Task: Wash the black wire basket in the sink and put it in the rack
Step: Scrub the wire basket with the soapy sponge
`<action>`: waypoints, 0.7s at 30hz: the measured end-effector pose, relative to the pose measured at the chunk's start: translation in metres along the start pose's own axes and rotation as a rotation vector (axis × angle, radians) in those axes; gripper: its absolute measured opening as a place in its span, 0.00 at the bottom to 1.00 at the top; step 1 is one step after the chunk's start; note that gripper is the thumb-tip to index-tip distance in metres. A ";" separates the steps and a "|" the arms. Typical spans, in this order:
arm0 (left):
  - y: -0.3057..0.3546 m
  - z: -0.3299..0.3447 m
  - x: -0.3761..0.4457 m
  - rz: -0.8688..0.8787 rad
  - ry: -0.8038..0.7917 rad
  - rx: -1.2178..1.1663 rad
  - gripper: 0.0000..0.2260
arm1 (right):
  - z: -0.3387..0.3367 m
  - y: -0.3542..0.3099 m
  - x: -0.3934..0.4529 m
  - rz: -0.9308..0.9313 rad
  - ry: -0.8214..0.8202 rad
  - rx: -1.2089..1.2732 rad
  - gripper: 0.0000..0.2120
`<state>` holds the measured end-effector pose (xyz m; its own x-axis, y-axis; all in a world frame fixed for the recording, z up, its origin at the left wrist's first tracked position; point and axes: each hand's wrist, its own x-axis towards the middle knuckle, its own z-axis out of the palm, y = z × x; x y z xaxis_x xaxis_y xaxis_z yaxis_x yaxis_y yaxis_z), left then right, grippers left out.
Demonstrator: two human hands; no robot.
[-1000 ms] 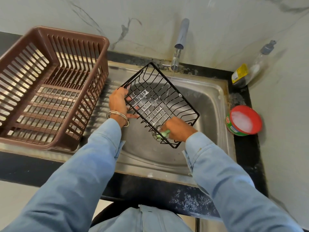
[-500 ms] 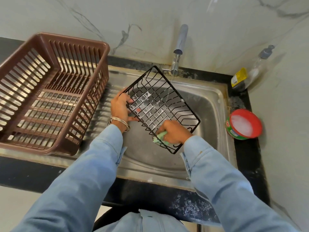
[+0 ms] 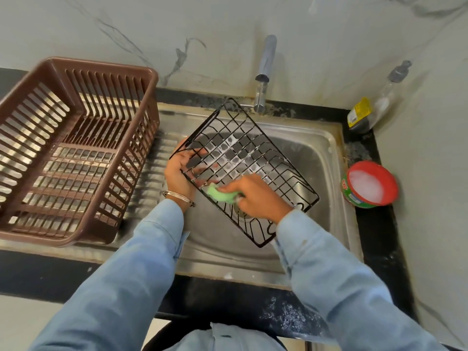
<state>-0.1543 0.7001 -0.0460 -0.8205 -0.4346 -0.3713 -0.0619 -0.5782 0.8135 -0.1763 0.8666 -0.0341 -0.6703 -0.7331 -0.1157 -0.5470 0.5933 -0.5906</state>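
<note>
Here, scrubbing the black wire basket (image 3: 255, 158) tilted over the steel sink (image 3: 326, 148).

My left hand (image 3: 181, 173) grips its 9 o'clock rim; my right hand (image 3: 255, 196) pinches a green sponge (image 3: 222, 195) against the soapy wires. Brown slatted plastic rack (image 3: 73, 148) at 9 o'clock, chrome tap (image 3: 263, 74) at 12, red-rimmed soap tub (image 3: 369, 183) at 3.

Rack (image 3: 76, 153) cut off left
</note>
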 end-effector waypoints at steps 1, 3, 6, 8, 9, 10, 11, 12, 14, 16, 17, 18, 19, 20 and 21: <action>-0.001 0.000 0.000 -0.015 0.025 0.010 0.12 | -0.003 0.004 0.001 0.056 -0.033 -0.028 0.23; 0.000 0.006 -0.002 -0.033 0.054 0.028 0.11 | -0.008 -0.001 0.011 0.158 0.074 0.036 0.21; 0.001 0.019 -0.004 -0.009 0.053 0.004 0.18 | -0.008 -0.031 0.025 0.087 0.285 0.162 0.22; 0.001 0.021 -0.002 0.049 0.040 -0.043 0.15 | 0.001 -0.035 0.021 -0.023 0.271 0.126 0.24; 0.003 0.021 -0.002 0.064 0.044 -0.055 0.11 | 0.004 -0.028 0.016 -0.041 0.240 0.088 0.24; 0.004 0.017 0.000 0.051 0.059 -0.051 0.09 | 0.004 -0.020 0.011 -0.009 0.192 0.056 0.24; 0.004 0.014 0.000 0.011 0.076 -0.028 0.10 | 0.006 -0.009 0.007 0.066 0.134 0.026 0.22; 0.004 0.011 0.001 -0.030 0.085 -0.012 0.11 | 0.007 -0.002 0.005 0.155 0.070 0.003 0.20; 0.004 0.012 0.002 -0.060 0.079 0.001 0.17 | 0.012 0.000 0.012 0.312 0.056 0.055 0.15; 0.005 0.019 0.002 -0.025 0.105 0.030 0.21 | 0.016 -0.012 0.028 0.394 0.189 0.131 0.13; 0.006 0.024 0.003 0.019 0.140 0.040 0.20 | 0.017 -0.019 0.034 0.396 0.251 0.148 0.13; 0.009 0.029 0.003 0.060 0.176 0.042 0.18 | 0.017 -0.025 0.037 0.376 0.296 0.161 0.13; 0.012 0.032 0.005 0.097 0.193 0.040 0.18 | 0.015 -0.027 0.037 0.348 0.316 0.193 0.14; 0.014 0.033 0.005 0.143 0.180 0.039 0.19 | 0.010 -0.027 0.033 0.307 0.315 0.244 0.15; 0.017 0.033 0.004 0.190 0.155 0.034 0.19 | 0.006 -0.024 0.027 0.270 0.291 0.285 0.16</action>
<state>-0.1776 0.7118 -0.0191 -0.7222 -0.6360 -0.2721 0.0643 -0.4534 0.8890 -0.1779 0.8303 -0.0278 -0.9040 -0.4178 -0.0909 -0.2022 0.6050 -0.7701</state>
